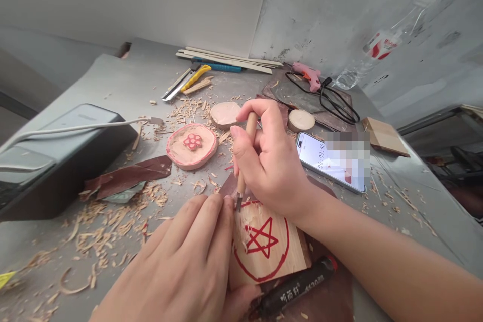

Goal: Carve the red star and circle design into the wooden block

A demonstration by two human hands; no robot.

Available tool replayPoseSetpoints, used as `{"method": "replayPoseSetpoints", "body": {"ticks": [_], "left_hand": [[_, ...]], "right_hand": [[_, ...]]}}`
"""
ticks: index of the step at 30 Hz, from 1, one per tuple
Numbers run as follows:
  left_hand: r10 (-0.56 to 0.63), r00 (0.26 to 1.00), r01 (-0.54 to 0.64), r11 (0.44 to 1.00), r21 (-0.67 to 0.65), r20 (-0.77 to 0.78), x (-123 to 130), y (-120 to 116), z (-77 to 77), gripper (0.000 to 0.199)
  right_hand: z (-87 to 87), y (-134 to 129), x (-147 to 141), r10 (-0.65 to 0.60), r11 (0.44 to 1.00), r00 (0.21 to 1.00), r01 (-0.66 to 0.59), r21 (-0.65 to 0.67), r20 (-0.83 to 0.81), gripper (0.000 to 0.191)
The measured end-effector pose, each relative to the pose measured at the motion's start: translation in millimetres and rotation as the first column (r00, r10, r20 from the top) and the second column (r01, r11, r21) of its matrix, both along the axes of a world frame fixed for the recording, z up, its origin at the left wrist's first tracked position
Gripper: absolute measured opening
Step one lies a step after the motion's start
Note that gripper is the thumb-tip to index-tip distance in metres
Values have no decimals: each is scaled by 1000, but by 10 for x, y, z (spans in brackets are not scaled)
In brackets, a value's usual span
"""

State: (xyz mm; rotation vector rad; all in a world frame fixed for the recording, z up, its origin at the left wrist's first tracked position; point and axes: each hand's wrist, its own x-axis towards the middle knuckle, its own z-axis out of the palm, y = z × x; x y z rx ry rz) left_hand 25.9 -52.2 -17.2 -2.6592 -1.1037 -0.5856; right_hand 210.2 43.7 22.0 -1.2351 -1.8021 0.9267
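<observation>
My right hand [266,153] is closed round the wooden handle of a carving chisel [248,161]. The chisel's metal tip points down at the top left edge of a wooden block [292,261], on which a red star inside a red circle is drawn. My left hand [184,256] grips the block along its left side, fingers together near the chisel tip and thumb at the near edge. Some wood within the circle's left part is cut and splintered. Below the block lies a black marker [298,287], close to my left thumb. A brown sheet [332,282] is under the block.
Wood shavings [101,241] litter the table. Beyond my hands lie round wood slices [192,146], a yellow utility knife [196,78] and a pink glue gun [307,76]. A phone [332,161] is at right, a dark box with a cable [71,156] at left. A bottle [383,45] stands behind.
</observation>
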Motion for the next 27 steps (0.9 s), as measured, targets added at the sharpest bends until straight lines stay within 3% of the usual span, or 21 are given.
{"method": "replayPoseSetpoints", "body": {"ticks": [12,21,27], "left_hand": [[-21,999,21,1000,8,-28,12,-2,51,41],[-12,1000,12,1000,-7,-5,0,-12,28,51],[-27,1000,28,1000,5,-12,-37,-28,-19,56]], "right_hand": [[-47,122,-9,-37,997,983,48,-58,179,11],[-33,22,-57,57,989,970,-23,-143,238,7],[-16,-8,-35,79,980,992,-59,-191,99,8]]}}
